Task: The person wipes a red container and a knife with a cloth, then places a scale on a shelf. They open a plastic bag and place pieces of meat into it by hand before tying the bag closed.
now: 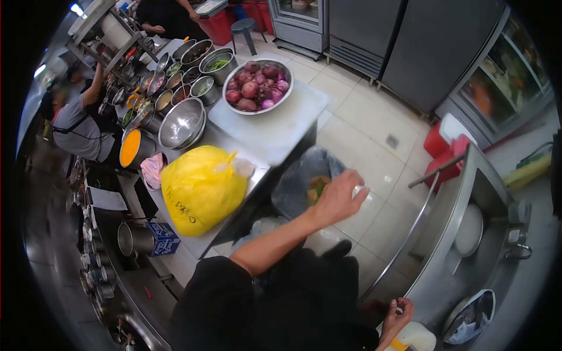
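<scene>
My left hand [339, 196] is stretched over the floor beside the counter, near a dark-lined bin [293, 181] with scraps inside. Its fingers are bent together around something small and pale that I cannot make out. Low on the right, my right hand [398, 316] hangs beside the sink edge, its fingers loosely bent and apart, with nothing visible between them. A knotted yellow bag [204, 190] lies on the counter. Behind it, a metal colander of red onions [257, 88] stands on a white cutting board [293, 126].
Metal bowls [182, 121] and an orange-filled pot [132, 148] crowd the counter. A steel sink [489, 234] is at the right, with a white container [417, 336] below it. Fridges [445, 52] stand behind. Co-workers [85, 128] are at the left and top.
</scene>
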Demonstrator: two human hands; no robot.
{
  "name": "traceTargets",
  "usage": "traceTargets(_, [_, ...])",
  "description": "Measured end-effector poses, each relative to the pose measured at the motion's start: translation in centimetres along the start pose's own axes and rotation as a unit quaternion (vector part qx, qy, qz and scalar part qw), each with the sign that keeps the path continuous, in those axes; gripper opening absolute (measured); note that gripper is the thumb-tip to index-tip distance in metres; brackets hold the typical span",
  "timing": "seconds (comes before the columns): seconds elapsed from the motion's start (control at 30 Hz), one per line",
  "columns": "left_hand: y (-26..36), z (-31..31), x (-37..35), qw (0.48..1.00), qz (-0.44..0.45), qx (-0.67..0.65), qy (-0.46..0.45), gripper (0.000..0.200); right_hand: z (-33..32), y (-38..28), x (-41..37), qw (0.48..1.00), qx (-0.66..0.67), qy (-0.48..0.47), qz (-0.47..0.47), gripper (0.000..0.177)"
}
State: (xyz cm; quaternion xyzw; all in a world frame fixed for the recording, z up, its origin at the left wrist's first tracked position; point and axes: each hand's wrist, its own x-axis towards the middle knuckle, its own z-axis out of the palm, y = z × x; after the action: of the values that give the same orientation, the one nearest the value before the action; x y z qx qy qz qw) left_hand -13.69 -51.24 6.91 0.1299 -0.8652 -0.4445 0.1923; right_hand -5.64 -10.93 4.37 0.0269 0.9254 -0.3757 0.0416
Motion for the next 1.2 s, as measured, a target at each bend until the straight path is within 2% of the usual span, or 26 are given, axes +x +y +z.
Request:
traceTargets(0.07, [0.7, 1.1, 2.3, 0.999, -0.040, -0.018, -0.002, 0.026, -0.1, 1.9, 2.2, 1.000, -0.006, 0.005, 0.000, 0.026])
traceTargets(0.2, [-0.4, 5.4, 5.0, 0.994, -0.102, 0.027, -0.023, 0.026, 0.1, 3.7, 9.7, 0.999, -0.001, -0.028, -0.036, 0.026])
traceTargets(0.27, [-1.6, 7.4, 5.0, 0.991, -0.105, 0.076, -0.030, 0.027, 0.3, 3.2, 14.5, 0.998, 0.015, -0.055, -0.037, 0.027])
traceTargets(0.4, [-2.6, 8.1, 4.5, 0.964, -0.222, 0.139, -0.055, 0.029, 0.9, 0.7, 25.4, 0.988, 0.015, -0.116, -0.104, 0.026])
traceTargets(0.63, [-5.1, 9.9, -2.8, 0.885, -0.417, 0.168, -0.120, 0.036, 6.1, -9.3, 43.0, 0.943, 0.014, -0.213, -0.257, 0.021])
traceTargets(0.7, [-6.0, 10.8, -4.3, 0.851, -0.471, 0.183, -0.142, 0.038, 8.4, -14.4, 45.6, 0.918, 0.020, -0.235, -0.319, 0.021])
traceTargets(0.8, [-6.5, 10.9, -3.1, 0.818, -0.538, 0.138, -0.153, 0.041, 11.4, -20.9, 47.1, 0.891, 0.028, -0.266, -0.367, 0.021])
traceTargets(0.9, [-10.3, 12.9, -0.8, 0.828, -0.529, 0.119, -0.144, 0.044, 13.3, -23.4, 48.7, 0.866, 0.033, -0.315, -0.386, 0.021])
traceTargets(0.93, [-10.0, 12.2, 1.8, 0.838, -0.516, 0.107, -0.139, 0.044, 13.7, -23.8, 49.2, 0.864, 0.024, -0.330, -0.379, 0.021])
traceTargets(0.97, [-10.1, 11.4, 4.5, 0.846, -0.509, 0.099, -0.125, 0.044, 14.7, -23.0, 50.4, 0.879, 0.039, -0.345, -0.327, 0.021])
traceTargets(1.03, [-10.3, 10.2, 9.1, 0.856, -0.500, 0.083, -0.101, 0.043, 15.6, -22.6, 52.2, 0.876, 0.008, -0.357, -0.323, 0.021])
traceTargets(1.13, [-10.9, 8.4, 14.4, 0.888, -0.451, 0.087, 0.024, 0.040, 17.0, -21.9, 55.5, 0.878, -0.041, -0.382, -0.286, 0.022])
traceTargets(1.2, [-11.3, 7.6, 17.0, 0.880, -0.460, 0.100, 0.062, 0.038, 18.4, -22.7, 57.4, 0.861, -0.052, -0.396, -0.315, 0.023])
